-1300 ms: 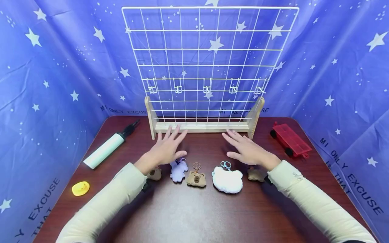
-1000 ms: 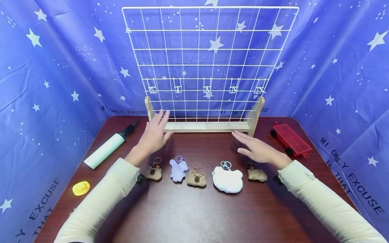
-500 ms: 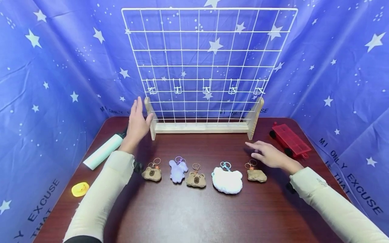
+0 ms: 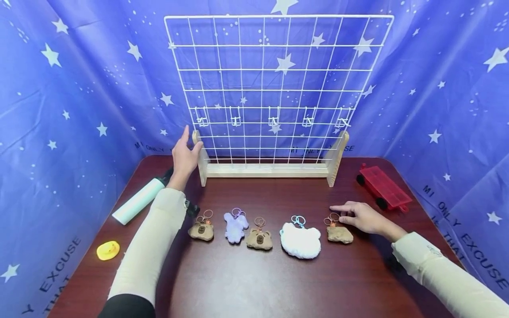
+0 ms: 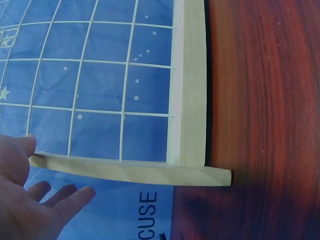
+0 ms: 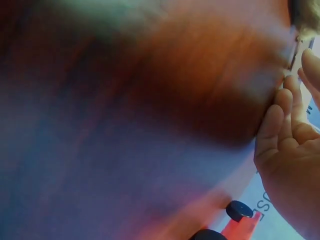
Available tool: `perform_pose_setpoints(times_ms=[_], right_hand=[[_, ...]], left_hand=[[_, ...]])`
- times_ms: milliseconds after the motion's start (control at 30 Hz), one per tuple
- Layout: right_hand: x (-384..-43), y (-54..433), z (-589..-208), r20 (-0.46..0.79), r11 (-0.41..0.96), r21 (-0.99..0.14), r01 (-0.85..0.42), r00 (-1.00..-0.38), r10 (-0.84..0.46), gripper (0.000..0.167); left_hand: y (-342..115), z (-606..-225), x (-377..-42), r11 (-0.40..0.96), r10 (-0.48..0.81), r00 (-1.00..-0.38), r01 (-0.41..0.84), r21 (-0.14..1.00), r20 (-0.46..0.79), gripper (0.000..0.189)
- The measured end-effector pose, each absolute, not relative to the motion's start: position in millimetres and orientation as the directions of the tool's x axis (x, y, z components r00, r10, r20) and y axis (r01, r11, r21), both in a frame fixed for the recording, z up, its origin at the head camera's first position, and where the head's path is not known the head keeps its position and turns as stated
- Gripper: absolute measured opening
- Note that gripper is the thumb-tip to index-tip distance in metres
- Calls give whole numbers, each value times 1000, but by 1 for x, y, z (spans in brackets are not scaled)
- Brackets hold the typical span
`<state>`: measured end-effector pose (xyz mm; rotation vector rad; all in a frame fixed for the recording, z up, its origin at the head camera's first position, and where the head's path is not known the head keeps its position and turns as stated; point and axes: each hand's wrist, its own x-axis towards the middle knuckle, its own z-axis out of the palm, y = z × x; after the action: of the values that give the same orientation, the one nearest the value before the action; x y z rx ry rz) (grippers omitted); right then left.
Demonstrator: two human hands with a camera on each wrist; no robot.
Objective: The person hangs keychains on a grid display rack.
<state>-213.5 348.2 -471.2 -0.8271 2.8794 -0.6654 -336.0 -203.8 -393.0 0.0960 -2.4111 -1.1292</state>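
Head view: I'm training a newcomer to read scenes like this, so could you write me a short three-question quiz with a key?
1. How many plush keychains lie on the table?
2. True or false: the red wheeled tray is on the right side of the table.
3. Which hand is beside the top of a wooden upright?

Key:
1. Five.
2. True.
3. The left hand.
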Motion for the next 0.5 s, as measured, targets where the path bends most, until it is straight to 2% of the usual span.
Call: perform_pose_setpoints(times_ms=[333, 500], right_hand=[[-209, 347, -476, 119, 742, -417, -525, -841, -528, 31], [-211, 344, -480, 127, 761, -409, -504, -857, -500, 31]], left_hand=[[-198, -391, -336, 655, -294, -878, 104, 749, 378, 60], [-200, -390, -334, 654, -308, -867, 106, 749, 391, 54]])
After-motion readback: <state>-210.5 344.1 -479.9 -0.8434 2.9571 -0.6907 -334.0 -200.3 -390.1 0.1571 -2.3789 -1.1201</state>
